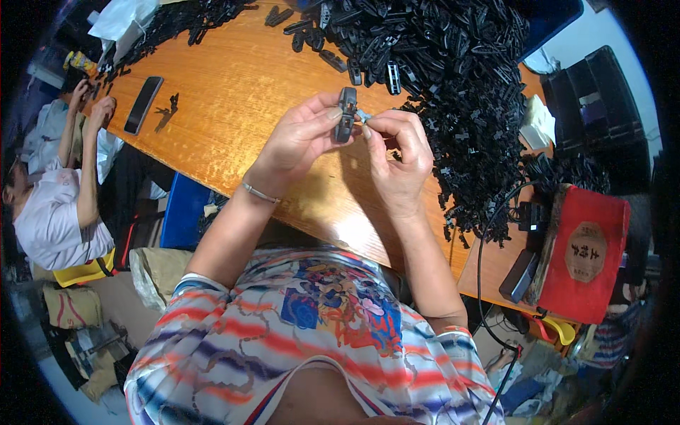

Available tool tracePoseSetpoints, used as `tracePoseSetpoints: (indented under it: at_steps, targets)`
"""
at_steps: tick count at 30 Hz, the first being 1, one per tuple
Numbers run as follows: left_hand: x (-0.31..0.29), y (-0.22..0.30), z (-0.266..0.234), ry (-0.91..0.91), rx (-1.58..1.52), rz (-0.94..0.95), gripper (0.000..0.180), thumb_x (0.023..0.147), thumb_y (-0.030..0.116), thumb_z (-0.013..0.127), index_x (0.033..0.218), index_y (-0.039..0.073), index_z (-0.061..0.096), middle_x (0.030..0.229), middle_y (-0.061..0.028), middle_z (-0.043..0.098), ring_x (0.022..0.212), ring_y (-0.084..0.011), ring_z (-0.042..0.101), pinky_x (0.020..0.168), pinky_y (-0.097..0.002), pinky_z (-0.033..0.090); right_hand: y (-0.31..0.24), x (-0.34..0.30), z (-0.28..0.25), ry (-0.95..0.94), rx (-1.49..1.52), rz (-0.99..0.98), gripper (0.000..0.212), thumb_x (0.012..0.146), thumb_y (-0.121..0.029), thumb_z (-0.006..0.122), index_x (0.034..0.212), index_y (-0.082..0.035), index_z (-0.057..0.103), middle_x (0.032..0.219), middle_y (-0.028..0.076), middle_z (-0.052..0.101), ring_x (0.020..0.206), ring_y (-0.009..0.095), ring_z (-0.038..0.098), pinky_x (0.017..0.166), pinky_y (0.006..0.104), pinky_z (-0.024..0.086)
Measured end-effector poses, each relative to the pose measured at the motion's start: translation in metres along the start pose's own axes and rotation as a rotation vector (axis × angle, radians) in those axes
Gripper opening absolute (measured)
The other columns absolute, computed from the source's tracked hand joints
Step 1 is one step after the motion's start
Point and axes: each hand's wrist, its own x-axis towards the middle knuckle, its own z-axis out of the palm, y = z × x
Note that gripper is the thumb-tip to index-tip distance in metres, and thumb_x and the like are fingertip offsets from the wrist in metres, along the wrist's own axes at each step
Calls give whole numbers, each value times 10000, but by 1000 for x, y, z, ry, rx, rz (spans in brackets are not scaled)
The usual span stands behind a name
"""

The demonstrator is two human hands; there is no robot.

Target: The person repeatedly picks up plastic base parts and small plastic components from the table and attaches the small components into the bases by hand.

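My left hand (304, 133) holds a dark, oblong plastic part (346, 115) upright between thumb and fingers, above the wooden table (234, 92). Just to its right, my right hand (402, 145) pinches a small light grey-blue piece (363, 116) at the side of the dark part. Whether the small piece touches it I cannot tell. Beyond my hands lies a large heap of black oblong plastic parts (425, 42). A second heap, of smaller black pieces (467, 152), spreads to the right of my right hand.
A phone (144, 105) lies at the left beside a few loose black pieces (167, 113). At the far left a co-worker (60, 205) handles small parts at the table edge. On the right are a red bag (581, 255), a black cable (480, 283) and a dark box (519, 276).
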Motion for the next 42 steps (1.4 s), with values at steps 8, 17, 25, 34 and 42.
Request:
tracePoseSetpoints:
  at_steps: [8, 17, 25, 34, 42]
  targets:
    - [3, -6, 4, 10, 72, 36, 358, 1114, 77, 552, 1450, -45, 526, 1266, -172, 702, 1114, -229, 733, 987, -393, 637, 10, -4, 0, -26, -17, 1, 163, 849, 100, 786, 953, -3, 714, 933, 126, 694, 802, 243, 708, 663, 335, 573]
    - [3, -5, -1, 97, 165, 5, 361, 1126, 135, 564, 1436, -49, 573, 1178, -156, 747, 968, -163, 749, 847, -278, 647, 3, 0, -10, -163, -30, -42, 202, 813, 108, 795, 951, -14, 713, 950, 137, 710, 832, 283, 728, 698, 366, 595]
    - [3, -5, -9, 126, 349, -59, 323, 1126, 227, 598, 1240, -50, 719, 1017, -100, 779, 789, -111, 729, 693, -231, 612, -2, 9, -19, -327, -78, -117, 169, 825, 59, 790, 932, -40, 704, 933, 108, 701, 821, 310, 728, 687, 383, 590]
    - [-7, 1, -3, 148, 616, -121, 371, 1117, 298, 622, 1133, -48, 755, 930, -68, 778, 714, -83, 690, 655, -211, 570, 12, 4, -22, -410, -115, -133, 142, 841, 32, 778, 913, -54, 692, 910, 96, 690, 783, 310, 720, 654, 394, 570]
    - [-32, -10, 4, 64, 899, -81, 369, 966, -96, 696, 1328, -49, 644, 1187, -67, 737, 1021, -83, 702, 913, -254, 579, 28, -29, -7, -433, -37, 589, 255, 807, -125, 909, 980, -24, 752, 989, 149, 746, 850, 306, 742, 767, 409, 571]
